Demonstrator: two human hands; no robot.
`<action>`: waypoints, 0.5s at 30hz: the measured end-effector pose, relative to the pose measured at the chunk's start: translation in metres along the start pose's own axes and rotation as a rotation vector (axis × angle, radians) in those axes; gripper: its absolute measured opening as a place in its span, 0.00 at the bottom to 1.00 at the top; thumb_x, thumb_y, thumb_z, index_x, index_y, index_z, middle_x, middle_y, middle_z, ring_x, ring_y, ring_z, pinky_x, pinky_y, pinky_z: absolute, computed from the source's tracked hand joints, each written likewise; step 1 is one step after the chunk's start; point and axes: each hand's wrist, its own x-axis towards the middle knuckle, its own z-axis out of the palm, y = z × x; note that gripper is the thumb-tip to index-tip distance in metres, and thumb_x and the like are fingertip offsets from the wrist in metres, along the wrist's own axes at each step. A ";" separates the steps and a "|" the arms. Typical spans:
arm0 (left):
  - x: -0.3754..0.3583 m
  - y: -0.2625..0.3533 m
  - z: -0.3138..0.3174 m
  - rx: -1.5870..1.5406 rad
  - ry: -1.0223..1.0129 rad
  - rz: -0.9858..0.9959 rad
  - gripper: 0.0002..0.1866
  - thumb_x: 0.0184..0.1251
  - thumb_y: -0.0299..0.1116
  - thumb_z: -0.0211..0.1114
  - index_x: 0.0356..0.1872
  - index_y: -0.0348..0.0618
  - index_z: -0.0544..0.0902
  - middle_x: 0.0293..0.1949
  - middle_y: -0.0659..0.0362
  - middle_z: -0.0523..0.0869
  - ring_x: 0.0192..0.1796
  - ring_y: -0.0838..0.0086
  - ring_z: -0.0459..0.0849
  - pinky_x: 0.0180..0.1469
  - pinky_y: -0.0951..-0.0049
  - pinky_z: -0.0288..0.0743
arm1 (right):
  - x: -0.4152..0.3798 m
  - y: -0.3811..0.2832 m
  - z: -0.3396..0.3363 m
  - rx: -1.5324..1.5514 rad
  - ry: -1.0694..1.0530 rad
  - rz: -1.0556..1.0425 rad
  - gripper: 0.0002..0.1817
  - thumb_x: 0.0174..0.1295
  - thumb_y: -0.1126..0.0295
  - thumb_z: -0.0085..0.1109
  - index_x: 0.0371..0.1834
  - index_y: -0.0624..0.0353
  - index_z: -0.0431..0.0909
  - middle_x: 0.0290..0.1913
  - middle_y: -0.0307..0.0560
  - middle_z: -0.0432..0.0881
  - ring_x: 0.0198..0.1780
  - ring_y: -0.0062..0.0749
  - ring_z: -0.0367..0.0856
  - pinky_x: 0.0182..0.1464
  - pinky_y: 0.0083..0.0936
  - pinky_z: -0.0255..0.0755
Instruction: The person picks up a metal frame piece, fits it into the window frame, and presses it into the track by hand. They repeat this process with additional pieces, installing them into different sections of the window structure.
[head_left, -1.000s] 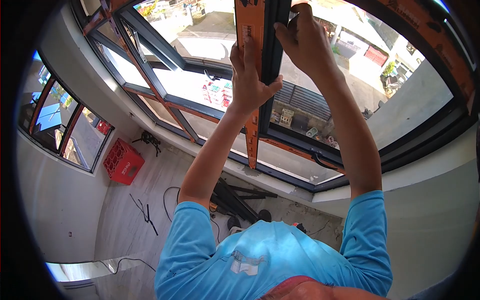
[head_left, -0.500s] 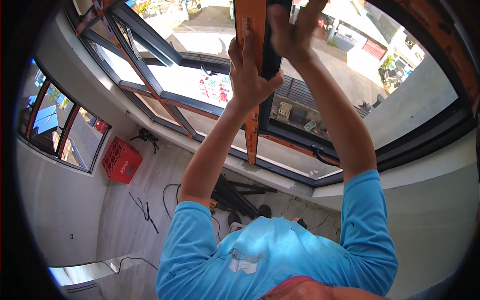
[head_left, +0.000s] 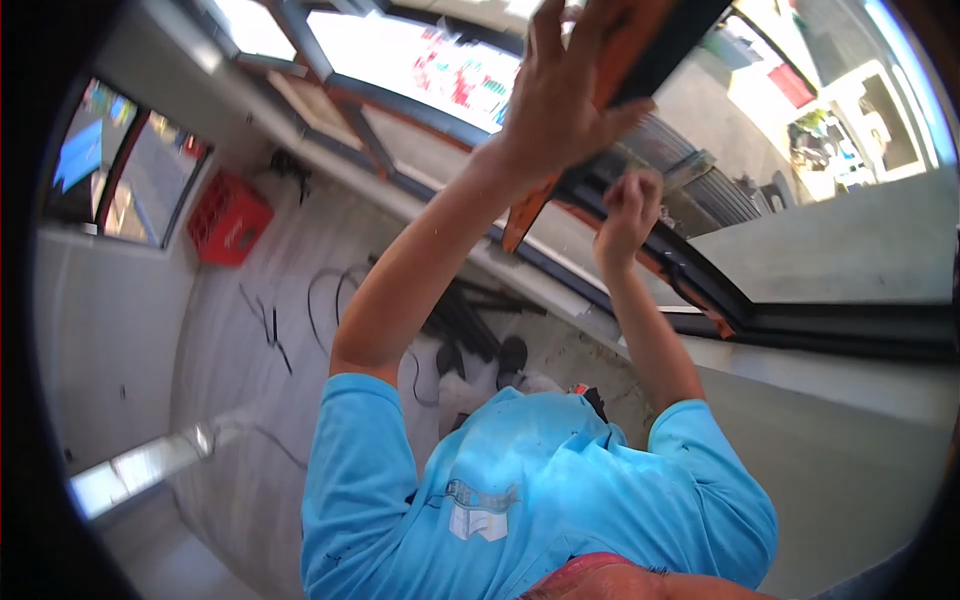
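An orange-faced post (head_left: 632, 50) of the dark window frame rises at the top centre. My left hand (head_left: 565, 105) lies against this post, fingers extended upward and thumb spread to the right. Lower and to the right, my right hand (head_left: 630, 212) is drawn in with its fingers curled, in front of the window opening; whether anything is inside it is too small to tell. A dark window handle (head_left: 690, 285) sits on the lower frame to the right of my right hand.
A red crate (head_left: 230, 218) stands on the floor by the left wall, near a smaller window (head_left: 150, 165). Dark metal bars (head_left: 460, 315), cables and thin black pieces (head_left: 272, 325) lie on the floor around my feet. Beyond the window is a street.
My right hand has come down from the top of the post and its fingers have curled. My left hand remains on the post. The view has tilted and shifted.
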 end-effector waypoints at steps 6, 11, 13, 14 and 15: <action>-0.234 0.049 -0.119 -1.406 -1.242 -0.661 0.21 0.56 0.48 0.78 0.40 0.42 0.83 0.39 0.57 0.84 0.42 0.68 0.82 0.44 0.67 0.75 | -0.226 0.148 -0.115 -0.433 -0.483 1.203 0.06 0.67 0.70 0.55 0.39 0.61 0.77 0.28 0.35 0.75 0.27 0.19 0.72 0.28 0.20 0.66; -0.395 0.117 -0.169 -2.300 -0.637 -1.301 0.12 0.74 0.35 0.62 0.36 0.36 0.78 0.36 0.57 0.76 0.42 0.71 0.74 0.46 0.70 0.68 | -0.342 0.290 -0.210 -0.889 -0.728 1.544 0.12 0.61 0.63 0.61 0.37 0.61 0.78 0.31 0.46 0.83 0.30 0.31 0.81 0.33 0.28 0.74; -0.452 0.113 -0.182 -2.320 -0.429 -1.296 0.11 0.75 0.33 0.59 0.34 0.35 0.76 0.35 0.57 0.74 0.40 0.71 0.73 0.46 0.68 0.66 | -0.385 0.372 -0.245 -1.032 -0.909 1.427 0.13 0.60 0.61 0.60 0.38 0.60 0.79 0.33 0.51 0.84 0.33 0.41 0.83 0.36 0.34 0.76; -0.480 0.106 -0.188 -2.317 -0.278 -1.264 0.10 0.75 0.30 0.57 0.33 0.35 0.75 0.33 0.60 0.71 0.38 0.74 0.71 0.44 0.70 0.65 | -0.405 0.418 -0.258 -1.151 -1.083 1.261 0.14 0.60 0.60 0.59 0.39 0.59 0.79 0.36 0.57 0.85 0.37 0.52 0.85 0.40 0.39 0.78; -0.515 0.108 -0.195 -2.321 -0.258 -1.274 0.10 0.75 0.30 0.57 0.33 0.35 0.75 0.33 0.60 0.71 0.38 0.74 0.71 0.44 0.70 0.65 | -0.429 0.470 -0.271 -1.210 -1.132 1.162 0.14 0.60 0.60 0.59 0.39 0.61 0.79 0.37 0.59 0.84 0.38 0.53 0.85 0.41 0.41 0.77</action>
